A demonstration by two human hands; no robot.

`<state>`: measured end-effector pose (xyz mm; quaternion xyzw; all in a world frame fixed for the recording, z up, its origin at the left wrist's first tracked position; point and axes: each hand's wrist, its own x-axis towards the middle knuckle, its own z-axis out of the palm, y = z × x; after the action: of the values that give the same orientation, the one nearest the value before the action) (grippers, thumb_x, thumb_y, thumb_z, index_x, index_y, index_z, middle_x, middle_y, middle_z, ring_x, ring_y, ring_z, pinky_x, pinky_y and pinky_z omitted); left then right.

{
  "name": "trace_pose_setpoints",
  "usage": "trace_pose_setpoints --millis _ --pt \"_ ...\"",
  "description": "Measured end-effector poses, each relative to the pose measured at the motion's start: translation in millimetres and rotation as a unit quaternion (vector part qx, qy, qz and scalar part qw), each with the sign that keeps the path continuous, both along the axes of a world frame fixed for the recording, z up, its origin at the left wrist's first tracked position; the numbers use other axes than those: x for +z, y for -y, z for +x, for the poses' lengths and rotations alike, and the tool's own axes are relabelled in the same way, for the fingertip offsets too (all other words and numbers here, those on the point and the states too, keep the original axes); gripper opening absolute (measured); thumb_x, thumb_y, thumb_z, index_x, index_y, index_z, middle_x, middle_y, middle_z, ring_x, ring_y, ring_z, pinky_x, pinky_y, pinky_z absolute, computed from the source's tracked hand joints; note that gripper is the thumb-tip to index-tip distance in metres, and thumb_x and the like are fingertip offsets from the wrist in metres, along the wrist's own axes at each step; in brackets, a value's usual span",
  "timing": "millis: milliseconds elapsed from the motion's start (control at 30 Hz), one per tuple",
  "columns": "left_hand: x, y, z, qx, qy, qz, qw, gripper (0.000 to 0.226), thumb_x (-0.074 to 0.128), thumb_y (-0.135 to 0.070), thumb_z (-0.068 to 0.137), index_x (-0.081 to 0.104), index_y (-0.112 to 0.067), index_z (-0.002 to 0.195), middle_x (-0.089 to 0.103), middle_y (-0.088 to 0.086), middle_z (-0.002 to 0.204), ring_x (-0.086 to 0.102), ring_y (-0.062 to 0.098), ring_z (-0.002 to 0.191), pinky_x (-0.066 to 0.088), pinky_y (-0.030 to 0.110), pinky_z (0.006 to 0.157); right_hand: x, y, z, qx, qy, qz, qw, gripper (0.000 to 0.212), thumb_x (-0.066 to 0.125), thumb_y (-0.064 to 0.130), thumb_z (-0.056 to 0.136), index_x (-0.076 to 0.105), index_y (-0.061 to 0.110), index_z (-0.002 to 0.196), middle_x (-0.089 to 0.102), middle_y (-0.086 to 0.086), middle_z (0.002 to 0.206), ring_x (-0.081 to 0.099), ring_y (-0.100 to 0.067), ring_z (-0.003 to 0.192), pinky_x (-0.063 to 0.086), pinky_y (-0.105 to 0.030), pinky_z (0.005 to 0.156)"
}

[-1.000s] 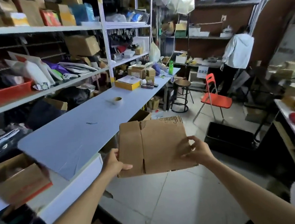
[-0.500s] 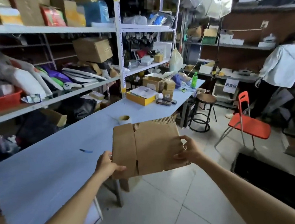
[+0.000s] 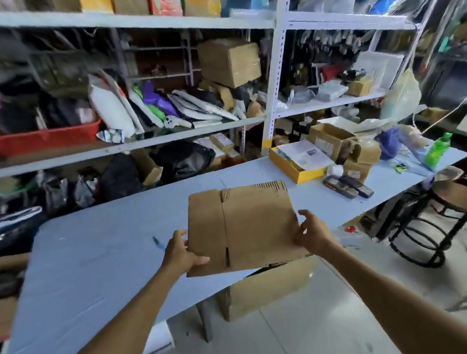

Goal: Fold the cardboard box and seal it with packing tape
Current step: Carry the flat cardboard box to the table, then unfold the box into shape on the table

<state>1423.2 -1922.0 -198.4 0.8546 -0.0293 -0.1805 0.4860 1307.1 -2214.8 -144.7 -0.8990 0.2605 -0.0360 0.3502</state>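
A flat, unfolded brown cardboard box [image 3: 248, 226] hangs in the air over the near edge of the pale blue table [image 3: 98, 262]. My left hand [image 3: 181, 253] grips its lower left corner, thumb on top. My right hand [image 3: 312, 233] holds its right edge, fingers spread along the side. A slit between two flaps shows at the bottom edge. The roll of packing tape is hidden behind the cardboard.
A yellow tray box [image 3: 296, 165], small cartons [image 3: 333, 139], two phones [image 3: 349, 188] and a green bottle [image 3: 437, 149] crowd the table's right end. Cluttered shelves [image 3: 138, 140] stand behind. A round stool [image 3: 454, 199] stands at right; a cardboard carton [image 3: 267, 289] sits under the table.
My view has swung left and closer to the table. The cardboard, held in both hands, now hangs over the table's edge and covers the tape roll.
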Motion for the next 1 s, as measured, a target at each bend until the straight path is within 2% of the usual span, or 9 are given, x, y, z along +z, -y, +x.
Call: trace_pose_setpoints --millis 300,433,533,600,667,767,833,900,1000 --pt "-22.0 -6.4 85.6 0.070 -0.022 -0.011 0.997 0.066 0.084 -0.015 0.068 0.055 -0.017 0.127 0.053 0.009 0.126 0.052 0.024 0.116 0.048 0.034 0.093 -19.4 20.2 141.5 0.111 -0.003 0.049 0.993 0.039 0.058 -0.006 0.078 0.065 0.007 0.113 0.061 -0.014 0.086 0.057 -0.025 0.078 0.049 -0.036 0.072" --pt "-31.1 -10.4 137.7 0.098 -0.032 -0.059 0.993 0.039 0.052 0.007 0.089 0.058 -0.003 0.126 0.057 0.023 0.121 0.055 0.035 0.114 0.046 0.044 0.098 -24.9 23.9 198.8 0.115 0.001 0.097 0.989 0.030 0.058 -0.011 0.081 0.066 -0.001 0.108 0.059 -0.022 0.085 0.055 -0.029 0.074 0.048 -0.037 0.066" --pt "-33.4 -15.2 174.3 0.120 -0.029 -0.084 0.989 0.042 0.034 0.018 0.090 0.057 0.006 0.123 0.059 0.029 0.120 0.060 0.042 0.103 0.052 0.043 0.084 -21.8 28.7 242.2 0.124 -0.004 0.109 0.986 0.028 0.063 -0.009 0.082 0.066 -0.004 0.109 0.061 -0.018 0.090 0.058 -0.027 0.075 0.048 -0.025 0.060" --pt "-31.0 -17.1 194.4 0.108 -0.013 -0.100 0.989 0.039 0.035 0.018 0.091 0.056 0.007 0.122 0.057 0.027 0.125 0.059 0.034 0.101 0.051 0.035 0.085 -19.3 33.7 270.6 0.134 0.000 0.125 0.983 0.025 0.066 -0.004 0.083 0.067 -0.003 0.108 0.063 -0.015 0.088 0.060 -0.022 0.071 0.048 -0.021 0.060" --pt "-29.9 -19.5 210.6 0.112 0.008 -0.099 0.989 0.037 0.036 0.016 0.092 0.055 0.008 0.123 0.056 0.024 0.126 0.058 0.031 0.103 0.049 0.034 0.089 -22.7 39.7 298.1 0.136 0.000 0.160 0.978 0.024 0.067 -0.002 0.083 0.067 -0.005 0.107 0.064 -0.013 0.085 0.061 -0.022 0.072 0.049 -0.026 0.066" --pt "-32.1 -17.6 223.7 0.116 0.034 -0.085 0.989 0.042 0.046 0.019 0.087 0.058 0.001 0.123 0.058 0.016 0.124 0.057 0.028 0.109 0.048 0.029 0.085 -30.5 45.1 327.5 0.128 -0.007 0.194 0.973 0.020 0.068 0.004 0.085 0.069 -0.001 0.104 0.065 -0.013 0.095 0.064 -0.025 0.086 0.053 -0.032 0.079" --pt "-34.6 -14.5 233.1 0.121 0.059 -0.056 0.989 0.042 0.059 0.013 0.083 0.063 -0.006 0.119 0.063 0.011 0.117 0.059 0.026 0.107 0.047 0.027 0.083 -35.9 46.8 345.5 0.118 -0.002 0.230 0.966 0.011 0.066 0.005 0.087 0.071 -0.001 0.094 0.065 -0.011 0.089 0.064 -0.021 0.075 0.055 -0.025 0.068" --pt "-36.7 -7.8 241.3 0.145 0.080 -0.067 0.984 0.038 0.067 0.008 0.079 0.066 -0.008 0.113 0.067 0.010 0.109 0.063 0.027 0.103 0.050 0.033 0.089 -40.6 48.5 362.0 0.108 0.002 0.275 0.955 0.013 0.063 0.005 0.088 0.070 0.001 0.079 0.063 -0.013 0.077 0.061 -0.019 0.064 0.056 -0.019 0.057" --pt "-40.0 3.3 253.2 0.204 0.104 -0.085 0.970 0.033 0.073 0.007 0.074 0.071 -0.009 0.103 0.071 0.009 0.100 0.066 0.028 0.097 0.051 0.042 0.094 -41.2 52.3 383.9 0.113 -0.001 0.329 0.937 0.017 0.063 0.011 0.090 0.068 0.001 0.076 0.061 -0.013 0.075 0.059 -0.019 0.063 0.055 -0.017 0.056"
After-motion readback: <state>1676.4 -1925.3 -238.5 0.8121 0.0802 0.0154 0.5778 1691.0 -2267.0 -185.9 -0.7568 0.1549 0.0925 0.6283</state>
